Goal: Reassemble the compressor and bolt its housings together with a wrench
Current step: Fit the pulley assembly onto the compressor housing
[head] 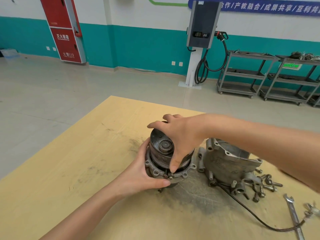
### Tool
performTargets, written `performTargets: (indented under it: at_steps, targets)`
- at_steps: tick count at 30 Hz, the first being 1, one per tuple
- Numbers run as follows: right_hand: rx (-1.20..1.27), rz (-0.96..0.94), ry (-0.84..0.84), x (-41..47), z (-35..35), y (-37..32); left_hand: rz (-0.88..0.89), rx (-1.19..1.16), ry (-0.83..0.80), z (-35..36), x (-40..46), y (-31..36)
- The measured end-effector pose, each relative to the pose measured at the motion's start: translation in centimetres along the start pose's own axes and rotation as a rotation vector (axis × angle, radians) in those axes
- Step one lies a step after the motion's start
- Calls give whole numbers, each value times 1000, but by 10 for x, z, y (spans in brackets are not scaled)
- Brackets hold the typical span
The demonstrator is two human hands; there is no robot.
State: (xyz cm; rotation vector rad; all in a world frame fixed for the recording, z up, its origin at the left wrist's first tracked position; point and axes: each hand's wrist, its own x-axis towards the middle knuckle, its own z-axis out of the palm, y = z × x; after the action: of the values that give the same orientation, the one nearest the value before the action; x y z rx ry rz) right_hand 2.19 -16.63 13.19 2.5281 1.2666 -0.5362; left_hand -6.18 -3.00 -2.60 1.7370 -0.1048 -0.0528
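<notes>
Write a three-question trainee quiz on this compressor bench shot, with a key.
1. True or false: the wrench is in the right hand.
2. Which hand steadies the flanged housing from the side? A left B right
3. Fill in: the loose bolts lie on the table beside the other ____.

Key: 1 false, it lies on the table; 2 A, the left hand; 3 housing.

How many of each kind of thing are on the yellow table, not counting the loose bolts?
Dark round compressor pulley assembly with flanged front housing, gripped by left hand and right hand: 1
Grey cast-aluminium rear housing: 1
Silver open-ended wrench: 1
Thin black cable: 1
Total: 4
</notes>
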Motion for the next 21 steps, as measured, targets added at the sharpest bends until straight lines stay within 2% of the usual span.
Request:
performTargets:
  at_steps: [3,5,12,16,21]
  targets:
    - [32,-4,-97,11,0,5,12,-29,5,0,-1,-9]
    - [43,-6,-98,14,4,8,15,-19,-9,-1,-2,-14]
    - [-40,-95,197,11,24,15,-48,1,-102,-12,-6,-28]
    - [-73,-126,227,9,22,16,-71,29,-115,-12,-5,-33]
    - [-113,-148,225,7,20,17,-13,110,-33,-7,5,-34]
